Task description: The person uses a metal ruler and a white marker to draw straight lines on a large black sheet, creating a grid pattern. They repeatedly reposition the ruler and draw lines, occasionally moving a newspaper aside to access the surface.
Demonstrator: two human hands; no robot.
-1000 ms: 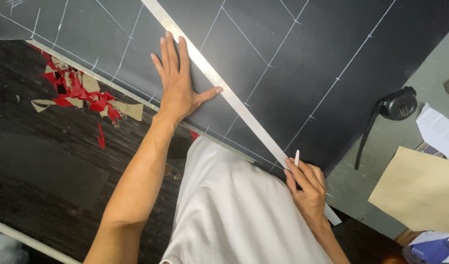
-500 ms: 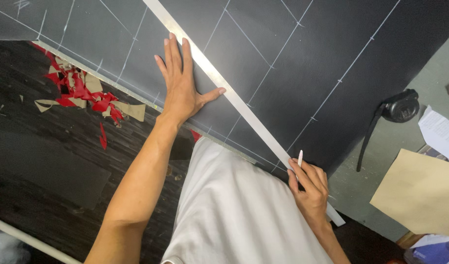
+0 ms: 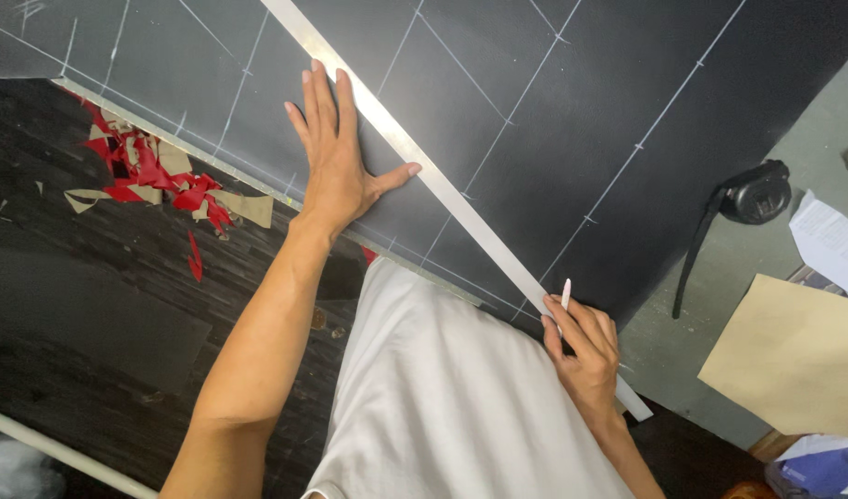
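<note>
A large black sheet marked with white chalk lines lies on the table. Across it runs a long metal ruler, slanting from the top centre down to the right. My left hand lies flat on the sheet, fingers spread, its thumb touching the ruler's edge. My right hand sits near the ruler's lower end and pinches a thin white chalk pencil, tip up, close to the ruler's edge. My light shirt covers the sheet's near edge between the arms.
Red and tan scraps litter the dark wooden floor at left. A black tool with a strap rests on the grey table right of the sheet. A tan paper piece and white papers lie at far right. A white rod crosses the lower left.
Both hands keep their places on the sheet and ruler. The view has shifted slightly; the chalk pencil stays near the ruler's lower end.
</note>
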